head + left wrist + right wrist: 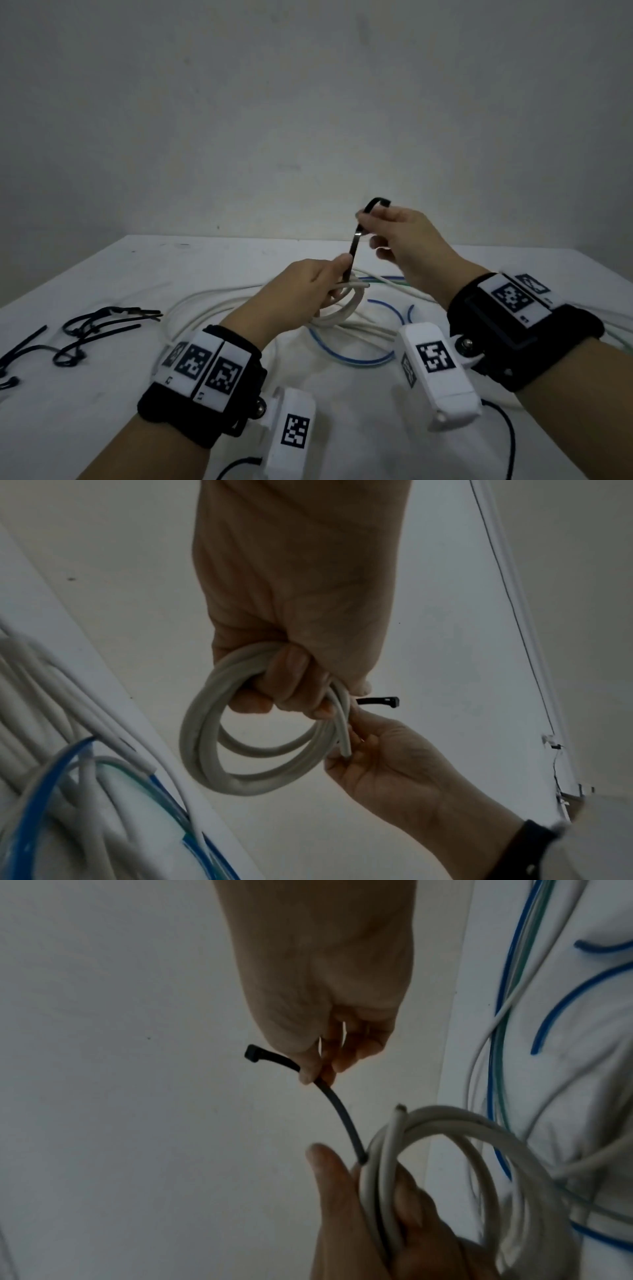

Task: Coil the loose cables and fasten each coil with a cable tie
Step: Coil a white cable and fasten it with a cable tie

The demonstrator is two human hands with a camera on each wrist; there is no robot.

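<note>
My left hand [310,286] grips a small coil of white cable [342,310] above the table, fingers curled round its strands [240,723]. A black cable tie [356,245] rises from the coil beside my left thumb. My right hand [397,236] pinches the tie near its head end, between thumb and fingers; the tie's head [253,1053] sticks out past them. The tie's lower end [361,1158] meets the coil [445,1150] at my left fingers. The cable's cut end [400,1108] pokes up from the bundle.
Loose white cables [212,305], a blue cable [352,356] and a green one lie on the white table [102,411] under my hands. Several black cable ties [99,329] lie at the left. A grey wall stands behind the table's far edge.
</note>
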